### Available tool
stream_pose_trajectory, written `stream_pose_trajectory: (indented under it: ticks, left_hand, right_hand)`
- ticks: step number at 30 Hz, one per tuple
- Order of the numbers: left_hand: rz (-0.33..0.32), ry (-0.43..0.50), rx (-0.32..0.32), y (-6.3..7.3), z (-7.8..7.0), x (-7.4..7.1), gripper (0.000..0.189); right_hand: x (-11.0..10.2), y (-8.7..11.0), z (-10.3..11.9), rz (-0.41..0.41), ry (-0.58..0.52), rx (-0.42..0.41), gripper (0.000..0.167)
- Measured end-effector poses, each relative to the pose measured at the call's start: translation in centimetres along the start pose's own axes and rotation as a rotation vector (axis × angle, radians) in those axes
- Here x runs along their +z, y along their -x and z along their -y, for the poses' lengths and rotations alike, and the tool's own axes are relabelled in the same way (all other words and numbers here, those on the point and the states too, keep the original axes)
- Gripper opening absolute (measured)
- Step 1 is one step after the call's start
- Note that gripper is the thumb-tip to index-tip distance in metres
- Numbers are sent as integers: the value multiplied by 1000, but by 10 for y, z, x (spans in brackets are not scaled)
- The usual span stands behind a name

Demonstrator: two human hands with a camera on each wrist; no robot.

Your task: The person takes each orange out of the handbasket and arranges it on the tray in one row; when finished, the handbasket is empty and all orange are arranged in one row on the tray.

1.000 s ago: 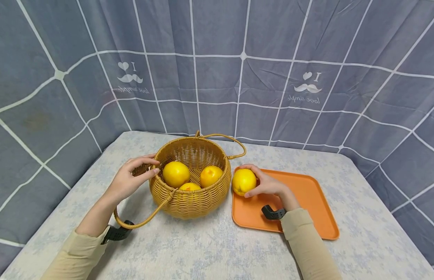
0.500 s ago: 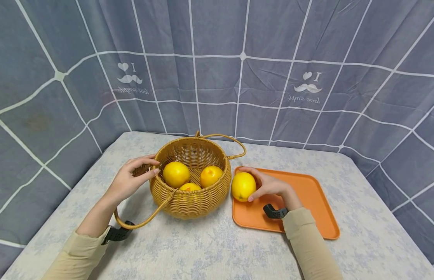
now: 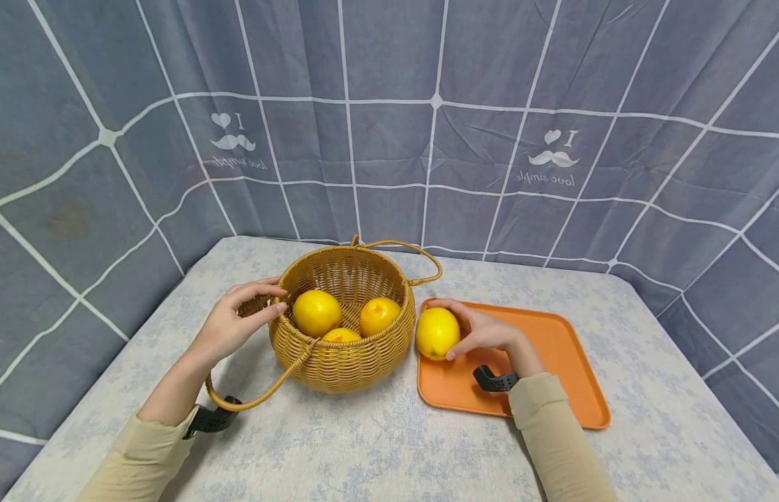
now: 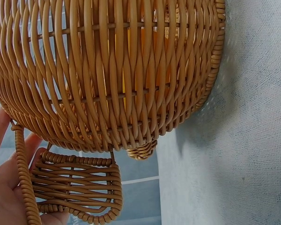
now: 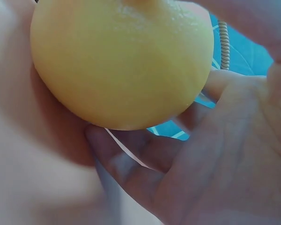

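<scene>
A round wicker basket (image 3: 339, 366) stands left of centre with its two handles spread. Three yellow fruits show inside, among them a large one (image 3: 316, 313) and one by the right wall (image 3: 379, 316). My left hand (image 3: 229, 324) holds the basket's left rim with fingertips and thumb; in the left wrist view it sits behind a handle (image 4: 21, 173) and a small woven flap (image 4: 77, 183). My right hand (image 3: 486, 331) grips a yellow citrus-like fruit (image 3: 437, 334) at the tray's left end, thumb on the near side. Whether this fruit touches the tray is unclear.
An orange tray (image 3: 552, 348) lies right of the basket, partly under the right forearm. The far handle (image 3: 427, 261) juts out toward the tray. A patterned cloth (image 3: 376, 453) covers the table, and a grey-blue curtain (image 3: 389, 139) hangs behind and at both sides.
Over the first half second the right hand shifted slightly nearer and to the right, and the fruit in it tilted. Since then almost nothing has moved; the left hand and basket stayed put.
</scene>
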State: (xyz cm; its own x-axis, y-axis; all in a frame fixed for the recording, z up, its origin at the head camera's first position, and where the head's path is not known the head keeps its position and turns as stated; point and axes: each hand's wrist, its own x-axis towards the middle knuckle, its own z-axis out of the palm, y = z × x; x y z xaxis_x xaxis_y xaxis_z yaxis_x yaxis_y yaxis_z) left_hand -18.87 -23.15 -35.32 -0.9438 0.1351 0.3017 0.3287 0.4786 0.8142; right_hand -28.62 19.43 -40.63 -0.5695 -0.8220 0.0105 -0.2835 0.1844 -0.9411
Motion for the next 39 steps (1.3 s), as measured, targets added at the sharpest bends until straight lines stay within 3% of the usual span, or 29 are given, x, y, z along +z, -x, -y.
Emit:
stream_pose_trajectory:
  ticks: [16,26,33,39]
  left_hand:
    - [-1,-10,-16,1,-1,-2,29]
    - [-13,-19,-4,2,-1,-3,30]
    - [-2,-16,-17,1,0,-1,30]
    - [1,-18,-20,0,0,0,29]
  right_hand:
    - [-1,0,5,3,15,20,86]
    - [-3,4,13,-40,63,47,86]
    - [-8,16,33,-213,111,82,70]
    - [-15,16,58,-327,137,7,54]
